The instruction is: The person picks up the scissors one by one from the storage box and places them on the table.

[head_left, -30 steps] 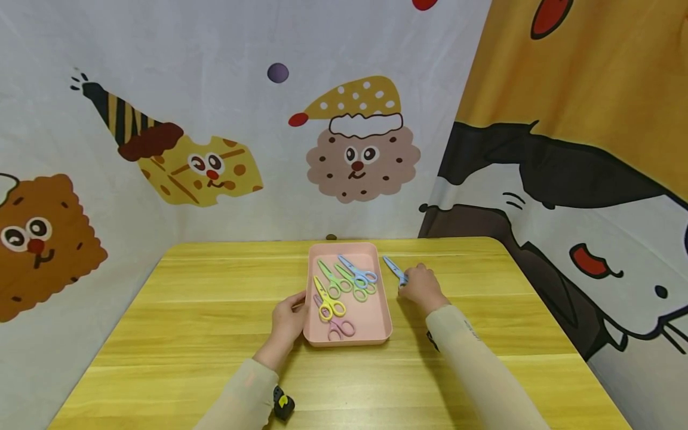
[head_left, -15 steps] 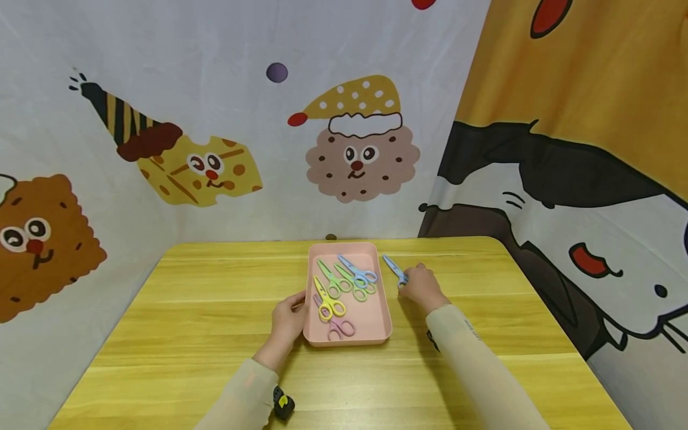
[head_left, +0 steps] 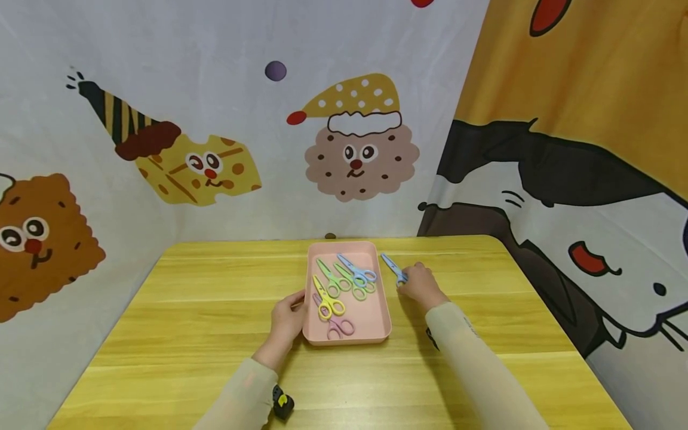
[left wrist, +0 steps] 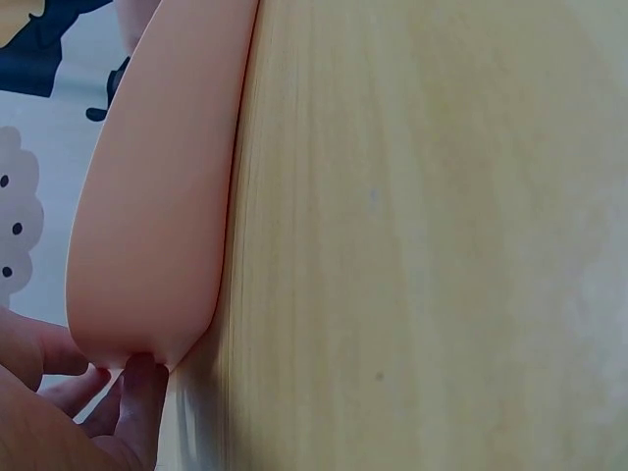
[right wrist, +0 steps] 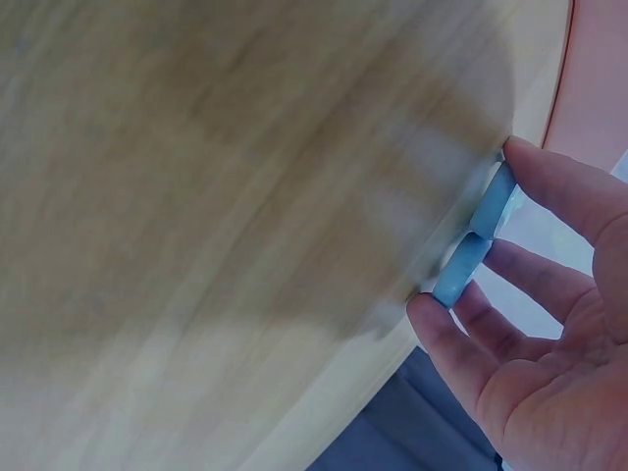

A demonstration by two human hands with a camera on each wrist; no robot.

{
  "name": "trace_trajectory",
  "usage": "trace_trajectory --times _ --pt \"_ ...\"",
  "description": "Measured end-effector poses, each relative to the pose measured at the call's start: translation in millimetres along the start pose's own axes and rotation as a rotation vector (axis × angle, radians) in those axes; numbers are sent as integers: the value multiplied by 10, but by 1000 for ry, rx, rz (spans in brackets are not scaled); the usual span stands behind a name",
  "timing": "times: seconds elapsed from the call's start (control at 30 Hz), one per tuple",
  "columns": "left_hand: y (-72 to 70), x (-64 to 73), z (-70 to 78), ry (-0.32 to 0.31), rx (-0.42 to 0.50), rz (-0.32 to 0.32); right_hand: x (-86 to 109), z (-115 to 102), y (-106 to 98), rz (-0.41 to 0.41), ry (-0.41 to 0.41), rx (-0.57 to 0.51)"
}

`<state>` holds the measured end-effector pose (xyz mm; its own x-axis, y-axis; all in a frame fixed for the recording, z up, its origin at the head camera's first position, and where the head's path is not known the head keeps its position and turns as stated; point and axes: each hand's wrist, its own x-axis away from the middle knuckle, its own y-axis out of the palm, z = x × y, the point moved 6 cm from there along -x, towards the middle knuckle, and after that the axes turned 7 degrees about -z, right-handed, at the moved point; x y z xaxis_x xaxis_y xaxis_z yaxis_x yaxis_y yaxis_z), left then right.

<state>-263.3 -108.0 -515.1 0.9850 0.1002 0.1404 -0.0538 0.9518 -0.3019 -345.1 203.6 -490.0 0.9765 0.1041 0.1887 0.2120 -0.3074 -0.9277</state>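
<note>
1. Right-wrist view: your right hand (right wrist: 564, 378) pinches the blue scissors (right wrist: 493, 204) by their handle loops, mostly hidden from the head view.
2. They're just right of the pink tray (head_left: 371, 325).
3. Your left hand (head_left: 287, 322) grips its left side.

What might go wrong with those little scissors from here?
The blue scissors beside the tray might slip, since the right hand holds them only at the handles. If brought over, they might clip the tray. Inside it, the yellow scissors overlap the pink scissors, so those could tangle.
</note>
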Motion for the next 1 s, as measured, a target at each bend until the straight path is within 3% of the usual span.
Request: trace_trajectory --times 1.0 --pt "5 9 4 -12 25 -16 6 47 56 -32 13 -54"
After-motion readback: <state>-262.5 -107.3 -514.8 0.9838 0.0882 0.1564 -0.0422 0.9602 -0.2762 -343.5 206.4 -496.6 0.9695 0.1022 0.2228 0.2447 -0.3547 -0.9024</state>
